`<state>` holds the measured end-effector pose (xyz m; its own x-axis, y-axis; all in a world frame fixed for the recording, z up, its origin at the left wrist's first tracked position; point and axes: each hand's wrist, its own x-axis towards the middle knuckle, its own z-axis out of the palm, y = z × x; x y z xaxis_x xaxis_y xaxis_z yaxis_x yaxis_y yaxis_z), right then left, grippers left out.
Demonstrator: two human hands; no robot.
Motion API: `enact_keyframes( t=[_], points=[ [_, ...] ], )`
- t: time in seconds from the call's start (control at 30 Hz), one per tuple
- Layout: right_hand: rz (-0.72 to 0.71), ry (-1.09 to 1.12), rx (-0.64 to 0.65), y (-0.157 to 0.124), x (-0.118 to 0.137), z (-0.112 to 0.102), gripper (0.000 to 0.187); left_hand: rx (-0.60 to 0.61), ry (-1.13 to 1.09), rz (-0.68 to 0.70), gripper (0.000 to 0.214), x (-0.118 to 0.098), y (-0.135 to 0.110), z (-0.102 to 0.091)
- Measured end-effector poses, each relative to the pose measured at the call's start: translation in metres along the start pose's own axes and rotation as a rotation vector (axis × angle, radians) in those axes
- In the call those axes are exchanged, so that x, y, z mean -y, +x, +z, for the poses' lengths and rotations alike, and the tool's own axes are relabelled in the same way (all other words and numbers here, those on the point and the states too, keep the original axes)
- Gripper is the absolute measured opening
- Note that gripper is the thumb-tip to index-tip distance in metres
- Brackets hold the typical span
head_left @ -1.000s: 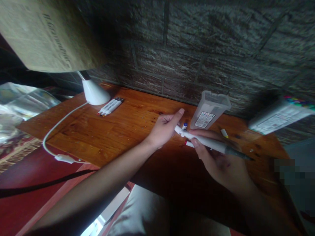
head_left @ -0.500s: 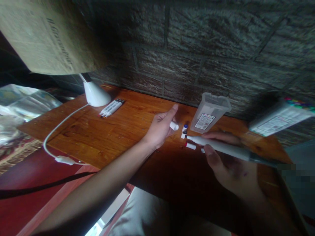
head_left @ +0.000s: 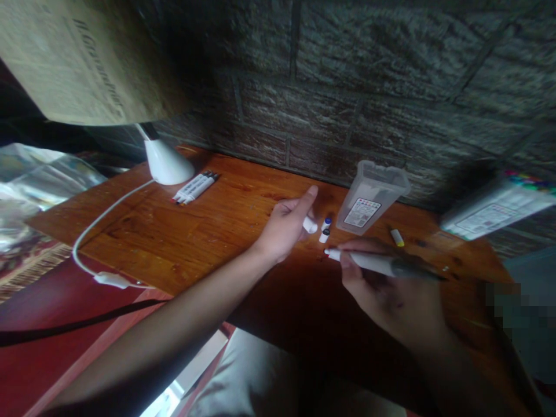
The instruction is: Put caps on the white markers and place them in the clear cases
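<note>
My left hand (head_left: 286, 223) is closed on a small white marker cap (head_left: 310, 225), its forefinger pointing toward the wall. My right hand (head_left: 382, 289) grips a long white marker (head_left: 373, 263) with a dark rear end, lying almost level, its uncapped tip pointing left. Two loose caps with blue tops (head_left: 325, 229) lie on the wooden table (head_left: 208, 231) between the hands. Behind them a clear plastic marker box (head_left: 369, 197) leans against the brick wall.
A white lamp base (head_left: 167, 162) with a beige shade stands at the back left, its white cord (head_left: 99, 231) running to the table's front edge. Three markers (head_left: 195, 187) lie beside it. A yellow-tipped cap (head_left: 397, 237) and a box of coloured markers (head_left: 499, 205) are at the right.
My left hand pulled the white cap off the marker's tip and moved it left. My right hand drew the marker back and turned it more level.
</note>
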<state>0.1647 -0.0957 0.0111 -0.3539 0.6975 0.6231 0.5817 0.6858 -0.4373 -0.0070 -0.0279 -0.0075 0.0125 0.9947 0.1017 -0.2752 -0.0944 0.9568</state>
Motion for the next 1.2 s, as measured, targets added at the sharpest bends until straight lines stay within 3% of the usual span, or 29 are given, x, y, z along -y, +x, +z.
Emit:
enact_keyframes(
  t=[0.13, 0.33, 0.5, 0.87, 1.2],
  points=[
    [-0.034, -0.058, 0.078, -0.004, -0.012, -0.001, 0.011, -0.054, -0.115, -0.017, 0.06, -0.006, 0.002, -0.001],
    [0.131, 0.127, -0.029, -0.008, -0.015, -0.005, 0.015, -0.012, -0.14, -0.06, 0.059, -0.007, 0.001, 0.0],
    [0.077, 0.144, -0.067, -0.005, -0.007, -0.008, 0.019, -0.007, -0.16, -0.064, 0.06, -0.009, 0.0, 0.001],
    [0.099, 0.138, -0.112, -0.009, 0.001, -0.001, 0.03, -0.027, -0.033, -0.127, 0.068, -0.007, -0.001, 0.002],
    [0.022, 0.096, -0.019, -0.004, 0.003, 0.007, 0.03, -0.006, 0.048, -0.13, 0.066, 0.0, 0.0, 0.001]
  ],
)
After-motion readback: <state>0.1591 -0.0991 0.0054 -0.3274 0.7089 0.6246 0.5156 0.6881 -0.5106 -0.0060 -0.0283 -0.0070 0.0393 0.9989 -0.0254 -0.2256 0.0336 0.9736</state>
